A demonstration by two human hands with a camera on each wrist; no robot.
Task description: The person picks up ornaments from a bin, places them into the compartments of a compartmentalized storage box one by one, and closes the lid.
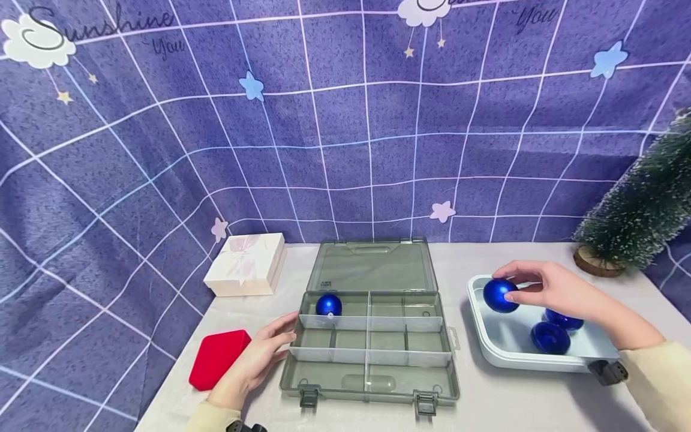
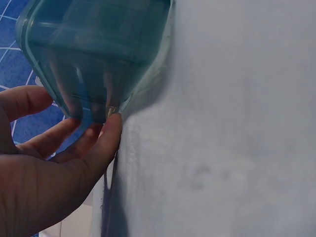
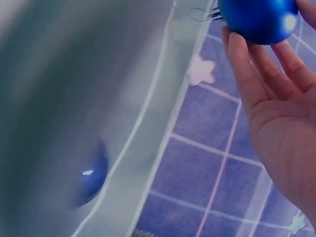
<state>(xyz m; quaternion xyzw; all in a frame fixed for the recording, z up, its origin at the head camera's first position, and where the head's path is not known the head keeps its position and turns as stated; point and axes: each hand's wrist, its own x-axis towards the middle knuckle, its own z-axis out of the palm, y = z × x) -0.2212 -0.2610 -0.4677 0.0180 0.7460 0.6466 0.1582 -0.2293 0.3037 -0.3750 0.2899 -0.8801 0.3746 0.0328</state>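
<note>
My right hand [image 1: 558,291] pinches a shiny blue Christmas ball [image 1: 500,295] between thumb and fingers, over the left end of a pale plastic tray [image 1: 488,351]. In the right wrist view, this ball [image 3: 259,19] shows a metal cap with a thin wire loop. Two more dark blue balls lie in the tray, one [image 1: 550,338] in front of the other [image 1: 564,320]. My left hand [image 1: 261,354] touches the left side of a translucent grey compartment box [image 1: 369,396], its fingers relaxed. The lid lies back, and one blue ball [image 1: 329,305] sits in the back left compartment.
A white gift box [image 1: 245,267] stands at the back left, with a red velvety box [image 1: 218,359] nearer me. At the back right is a small frosted tree [image 1: 642,204] on a wooden base. Purple gridded cloth [image 1: 345,162] hangs behind the white table [image 1: 294,264].
</note>
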